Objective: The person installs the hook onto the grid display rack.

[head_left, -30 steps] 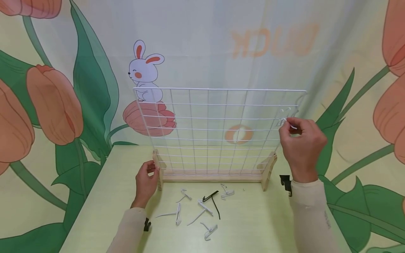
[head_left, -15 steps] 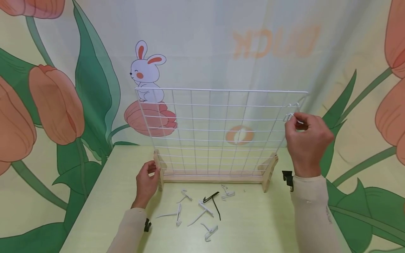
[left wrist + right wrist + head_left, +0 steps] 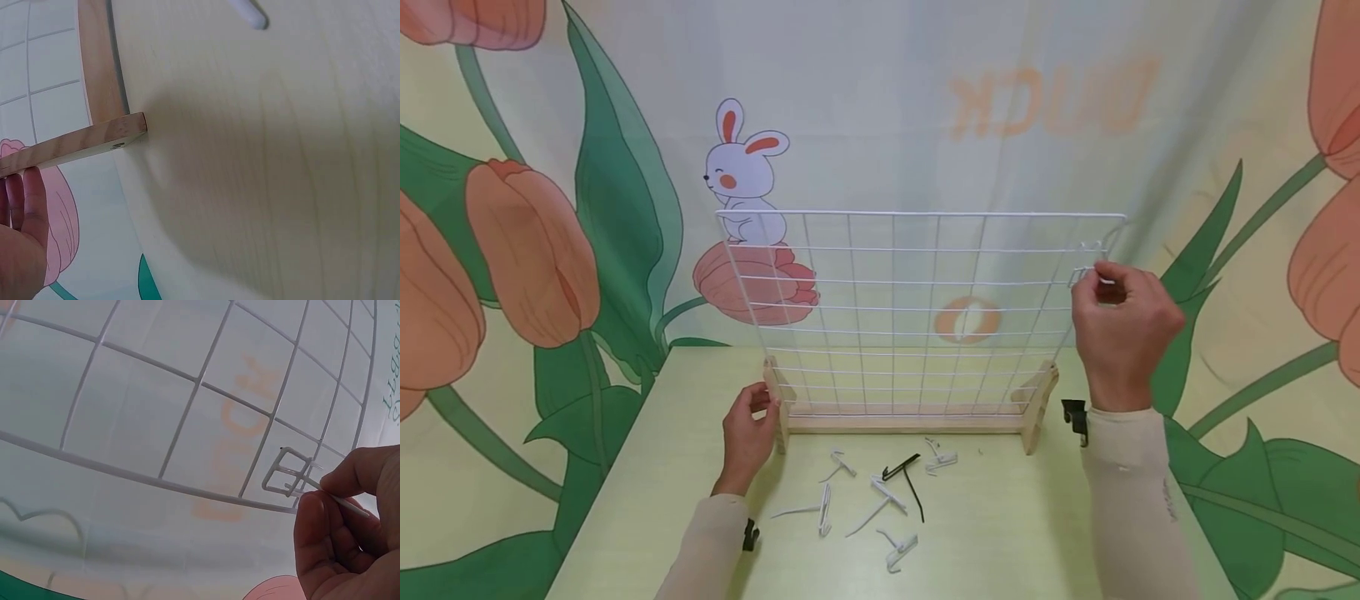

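Observation:
My right hand (image 3: 1126, 333) pinches a white wire display hook (image 3: 337, 500) by its prong, between thumb and index finger. The hook's square-shaped back (image 3: 286, 470) lies at the upper right corner of the white wire grid panel (image 3: 917, 215), overlapping its wires in the right wrist view. Low on the left, my left hand (image 3: 747, 437) rests its fingertips against the outer side of the wooden upright (image 3: 773, 392) of the panel's stand. From the left wrist, the fingers (image 3: 35, 200) meet this wooden piece (image 3: 81, 140) with their tips.
Several white hooks (image 3: 887, 500) and one black hook (image 3: 901, 468) lie on the pale tabletop (image 3: 985, 542) before the stand. A second wooden upright (image 3: 1037, 408) supports the panel's right side. Behind hangs a curtain (image 3: 865, 100) printed with tulips and a rabbit.
My right hand has moved slightly up and right with the hook, bringing it closer to the panel's upper right corner. The left hand stays at the upright.

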Demonstrator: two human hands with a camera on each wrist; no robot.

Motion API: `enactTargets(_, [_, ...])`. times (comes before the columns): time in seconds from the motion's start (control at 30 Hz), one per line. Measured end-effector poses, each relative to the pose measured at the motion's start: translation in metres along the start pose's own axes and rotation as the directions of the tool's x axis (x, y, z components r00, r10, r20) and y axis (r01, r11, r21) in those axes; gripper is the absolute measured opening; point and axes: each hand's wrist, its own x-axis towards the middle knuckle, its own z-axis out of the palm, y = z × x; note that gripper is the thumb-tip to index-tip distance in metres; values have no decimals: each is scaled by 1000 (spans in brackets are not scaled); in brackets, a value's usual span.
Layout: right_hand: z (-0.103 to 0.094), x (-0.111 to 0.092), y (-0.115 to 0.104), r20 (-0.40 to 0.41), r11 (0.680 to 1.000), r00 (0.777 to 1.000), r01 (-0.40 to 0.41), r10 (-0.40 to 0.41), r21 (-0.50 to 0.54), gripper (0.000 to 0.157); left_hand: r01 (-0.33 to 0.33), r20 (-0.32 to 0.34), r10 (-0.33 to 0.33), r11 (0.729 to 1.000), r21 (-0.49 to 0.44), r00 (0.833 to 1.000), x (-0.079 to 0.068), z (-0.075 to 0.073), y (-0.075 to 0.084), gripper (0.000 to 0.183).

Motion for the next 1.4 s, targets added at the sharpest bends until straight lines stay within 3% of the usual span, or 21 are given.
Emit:
enactTargets(0.17, [2, -2, 3, 8, 1000, 1000, 29, -29, 7, 26, 9, 2, -9, 1000, -7, 1000, -1, -1, 0, 32])
enactTargets(0.73, [5, -15, 6, 5, 1000, 1000, -6, 6, 15, 21, -17, 0, 17, 999, -28, 1000, -5, 3, -5, 30])
enactTargets(0.97, [4, -15, 7, -2, 999, 999, 34, -34, 36, 23, -35, -7, 35, 999, -31, 999, -3, 2, -3, 30])
enactTargets(1.4, [-2, -26, 3, 1, 998, 1000, 22, -22, 62, 25, -14, -9, 14, 1000, -16, 1000, -1, 1, 0, 33])
